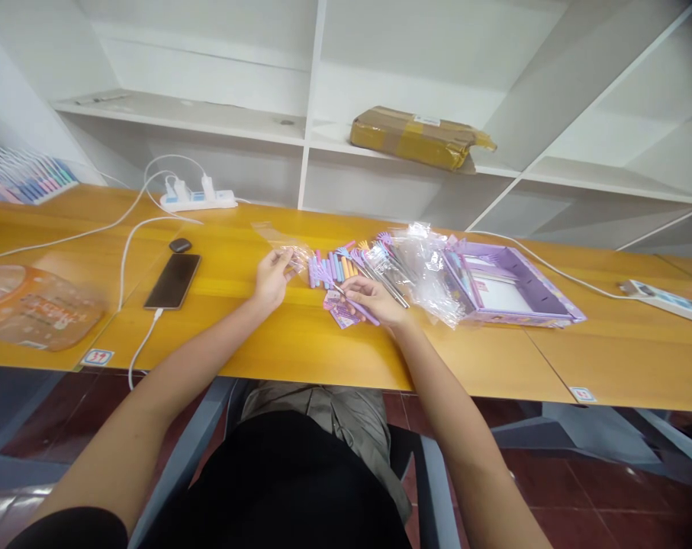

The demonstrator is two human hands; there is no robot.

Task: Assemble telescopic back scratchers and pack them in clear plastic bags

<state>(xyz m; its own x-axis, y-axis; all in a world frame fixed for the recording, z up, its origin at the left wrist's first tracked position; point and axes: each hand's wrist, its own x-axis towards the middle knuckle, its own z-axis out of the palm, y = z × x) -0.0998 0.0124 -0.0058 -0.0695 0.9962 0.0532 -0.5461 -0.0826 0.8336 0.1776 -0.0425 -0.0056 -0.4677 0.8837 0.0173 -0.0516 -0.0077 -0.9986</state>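
Purple-handled tool (364, 311), with a slim metal shaft, lies slantwise in the right hand (378, 300), low over the table (300, 343) near its front edge; fingers closed on it. Left hand (272, 280), well apart from the right, pinches a clear plastic bag (291, 248) between thumb and fingers. Pink-purple card (342, 313) on the table just beside the right hand. Between and beyond the hands, a row of coloured handles (335, 267): purple, blue, orange, pink. Metal rods (387, 284) to their right, then a heap of clear wrappers (429, 274) against an open purple box (555, 307). Leftward: phone (172, 281) with white cable plugged in, small black case (180, 245) just beyond it, orange pouch (53, 309) farther left. Power strip (200, 200) at the table's back; taped carton (414, 137) on the white shelving (179, 113) above.
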